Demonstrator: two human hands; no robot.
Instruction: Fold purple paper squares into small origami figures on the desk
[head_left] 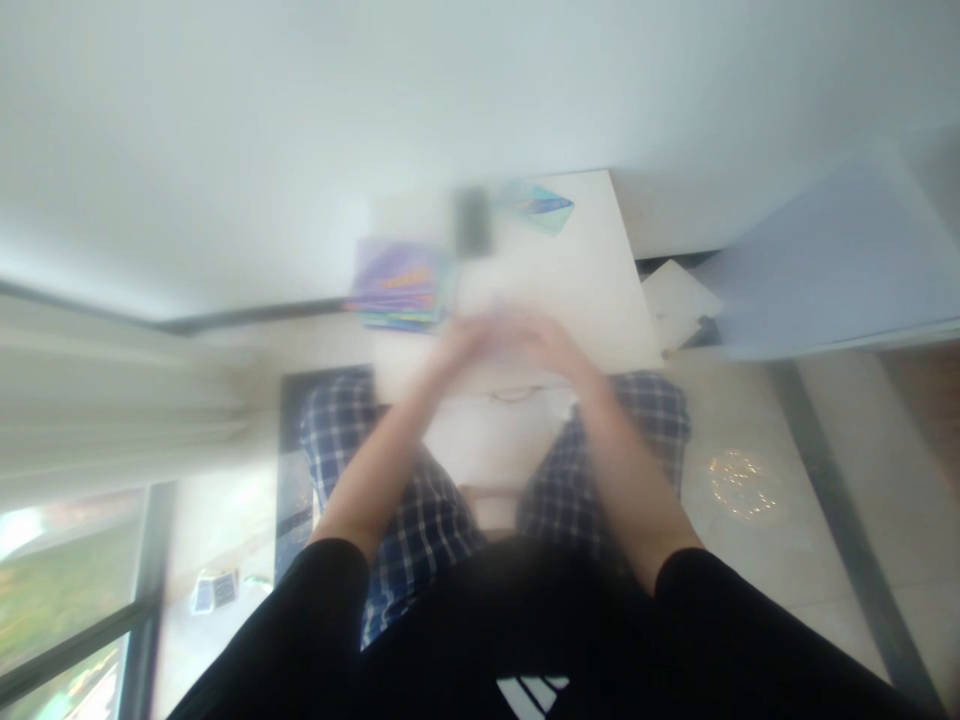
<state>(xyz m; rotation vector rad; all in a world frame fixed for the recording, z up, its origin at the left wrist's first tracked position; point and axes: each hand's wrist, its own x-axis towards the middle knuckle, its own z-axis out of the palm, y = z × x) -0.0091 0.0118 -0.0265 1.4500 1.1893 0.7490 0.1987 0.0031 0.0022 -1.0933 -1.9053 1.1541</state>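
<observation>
My left hand (pixel 471 338) and my right hand (pixel 541 340) meet over the near half of a small white table (pixel 570 270). Haze smears the fingers of both, so their shape does not show. A faint pale purple patch (pixel 510 322) lies between them, too blurred to name. Left of my hands is a fanned stack of coloured sheets (pixel 401 285), mostly purple with orange and blue edges. Beyond them, a dark grey rectangular object (pixel 472 222) rests on the table. Right of that lies a blue-green folded piece (pixel 551 207), perhaps paper.
A white wall (pixel 375 90) rises behind the table. Right stands a large pale grey panel (pixel 832 260), with a white squarish object (pixel 679 300) beside it. A gold glittering coil (pixel 742 485) is on the floor, right. Curtain (pixel 112 400) and window (pixel 67 590) are left.
</observation>
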